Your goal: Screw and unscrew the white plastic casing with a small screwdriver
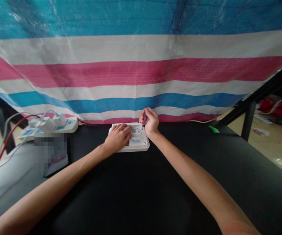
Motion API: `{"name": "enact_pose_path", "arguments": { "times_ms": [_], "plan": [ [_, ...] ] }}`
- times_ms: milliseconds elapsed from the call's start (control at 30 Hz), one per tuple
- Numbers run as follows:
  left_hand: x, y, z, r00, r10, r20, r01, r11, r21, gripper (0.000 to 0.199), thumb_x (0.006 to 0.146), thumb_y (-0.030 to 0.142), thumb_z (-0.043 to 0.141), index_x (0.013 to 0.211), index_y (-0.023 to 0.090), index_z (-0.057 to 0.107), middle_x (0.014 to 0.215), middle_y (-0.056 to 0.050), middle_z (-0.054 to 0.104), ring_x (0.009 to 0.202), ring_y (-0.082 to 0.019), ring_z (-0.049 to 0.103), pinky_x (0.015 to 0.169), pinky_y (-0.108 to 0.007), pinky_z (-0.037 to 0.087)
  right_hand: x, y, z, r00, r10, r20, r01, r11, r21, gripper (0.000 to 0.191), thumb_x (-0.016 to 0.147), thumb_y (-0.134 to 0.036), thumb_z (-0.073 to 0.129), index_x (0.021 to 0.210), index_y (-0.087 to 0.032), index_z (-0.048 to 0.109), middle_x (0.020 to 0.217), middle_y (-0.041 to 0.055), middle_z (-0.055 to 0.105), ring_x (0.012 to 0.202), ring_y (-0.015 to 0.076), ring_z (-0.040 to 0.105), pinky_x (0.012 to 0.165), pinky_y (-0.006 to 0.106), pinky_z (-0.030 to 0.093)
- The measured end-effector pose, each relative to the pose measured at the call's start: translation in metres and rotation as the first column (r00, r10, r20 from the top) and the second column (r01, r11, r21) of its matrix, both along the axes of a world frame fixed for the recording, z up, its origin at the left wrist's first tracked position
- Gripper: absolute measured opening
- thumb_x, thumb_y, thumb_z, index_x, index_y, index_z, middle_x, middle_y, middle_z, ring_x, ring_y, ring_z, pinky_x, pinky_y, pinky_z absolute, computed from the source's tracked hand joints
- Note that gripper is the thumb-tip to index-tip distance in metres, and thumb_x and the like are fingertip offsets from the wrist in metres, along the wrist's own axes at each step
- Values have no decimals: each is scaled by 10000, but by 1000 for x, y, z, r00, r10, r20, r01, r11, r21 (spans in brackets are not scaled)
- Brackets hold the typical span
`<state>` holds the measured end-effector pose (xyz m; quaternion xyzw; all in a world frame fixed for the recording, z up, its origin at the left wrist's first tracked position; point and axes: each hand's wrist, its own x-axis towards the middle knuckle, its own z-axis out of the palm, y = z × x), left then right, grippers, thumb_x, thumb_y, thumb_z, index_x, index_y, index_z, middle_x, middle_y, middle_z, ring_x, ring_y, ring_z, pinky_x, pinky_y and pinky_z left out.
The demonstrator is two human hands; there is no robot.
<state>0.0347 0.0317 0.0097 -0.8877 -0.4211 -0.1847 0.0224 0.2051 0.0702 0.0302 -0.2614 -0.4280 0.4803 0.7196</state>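
Observation:
A white plastic router-like box [138, 146], with vent slots and printed labels on its upper face, lies flat near the back of the black table. My left hand [117, 136] rests on the left part of this box, fingers stretched out across it and covering some of the labels. At the box's far right corner, my right hand [151, 121] is closed around a screwdriver [144, 120] with a dark red handle. The tool stands nearly upright and points down at that corner. Its tip is too small to make out clearly.
On the left stands a power strip [72, 125] with several white plugs and loose cables. A dark flat device [57, 163], partly pixelated, lies in front of it. A striped tarp [136, 71] hangs behind the black table [121, 195]. A green scrap [213, 129] lies at the right.

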Motion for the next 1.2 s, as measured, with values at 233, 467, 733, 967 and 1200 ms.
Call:
{"name": "enact_pose_path", "arguments": {
  "times_ms": [233, 467, 733, 967, 1200],
  "plan": [
    [0, 0, 0, 1000, 2, 1, -2, 1000, -6, 313, 1011, 306, 417, 1251, 182, 573, 1213, -113, 620, 1108, -274, 603, 963, -458, 477, -1, 2, 2, 999, 42, 0, -41, 993, -109, 447, 755, -558, 639, 572, -222, 409, 417, -86, 314, 352, 60, 246, 367, 206, 227],
    [0, 0, -1, 1000, 1, -4, -1, 1000, -7, 323, 1015, 333, 410, 1263, 193, 563, 1224, -104, 612, 1110, -264, 599, 968, -443, 469, -3, -6, -1, 998, 55, 32, -53, 997, -51, 395, 808, -536, 606, 668, -229, 401, 449, -107, 266, 364, 57, 194, 373, 205, 135],
    [0, 0, -1, 1000, 4, -6, -4, 1000, -3, 325, 1010, 333, 426, 1261, 187, 572, 1222, -112, 614, 1109, -264, 599, 988, -449, 463, -6, -15, -3, 1000, 2, 23, -2, 1000, 4, 354, 787, -494, 627, 778, -249, 372, 475, -123, 288, 394, 65, 172, 400, 212, 102],
    [0, 1, 0, 1000, -4, -4, 5, 1000, 5, 330, 1010, 338, 417, 1257, 187, 576, 1199, -113, 624, 1089, -264, 604, 966, -455, 473, -10, -14, -2, 998, 4, 60, -5, 1000, 29, 353, 778, -490, 635, 772, -247, 379, 476, -116, 332, 390, 67, 251, 406, 214, 157],
    [0, 1, 1, 1000, -2, -20, 2, 1000, -9, 330, 1008, 339, 419, 1259, 190, 573, 1202, -109, 616, 1100, -264, 597, 971, -448, 467, -3, -5, -3, 998, -47, 52, 45, 998, 34, 325, 780, -474, 609, 750, -250, 376, 452, -110, 383, 357, 72, 286, 377, 213, 201]
  ]
}}
